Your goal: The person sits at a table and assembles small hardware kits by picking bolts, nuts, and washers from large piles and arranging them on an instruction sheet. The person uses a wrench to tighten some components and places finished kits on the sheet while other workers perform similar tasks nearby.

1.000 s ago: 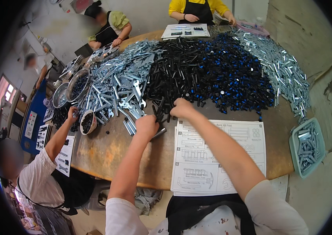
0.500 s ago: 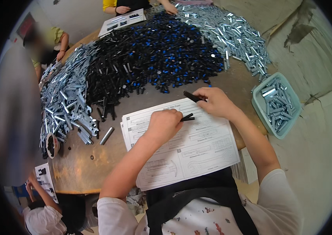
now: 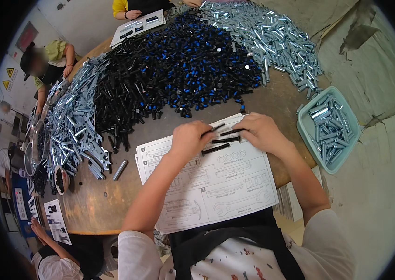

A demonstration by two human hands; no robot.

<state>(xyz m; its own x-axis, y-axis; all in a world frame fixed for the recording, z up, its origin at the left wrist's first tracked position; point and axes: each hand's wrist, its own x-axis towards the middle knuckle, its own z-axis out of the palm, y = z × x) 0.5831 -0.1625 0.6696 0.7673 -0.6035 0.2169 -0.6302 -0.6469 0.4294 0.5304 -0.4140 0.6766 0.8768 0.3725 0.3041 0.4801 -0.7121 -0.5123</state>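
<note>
A stack of printed instruction sheets lies in front of me at the table's near edge. Over its upper part, my left hand pinches a black bolt. Facing it from the right, my right hand has a second black bolt between thumb and fingers. Two more bolts rest on the paper between the hands: an upper bolt just below the right fingertips and a lower bolt nearer me.
A large heap of black bolts, some blue-tipped, spreads beyond the sheets. Silver tubes pile up behind it; open-ended wrenches lie left. A pale green bin of tubes stands right. Other people work around the table.
Two bolts now lie on the sheet. My hands have come closer together; the right one no longer shows the thick black bundle it held. The whole view has shifted slightly.
</note>
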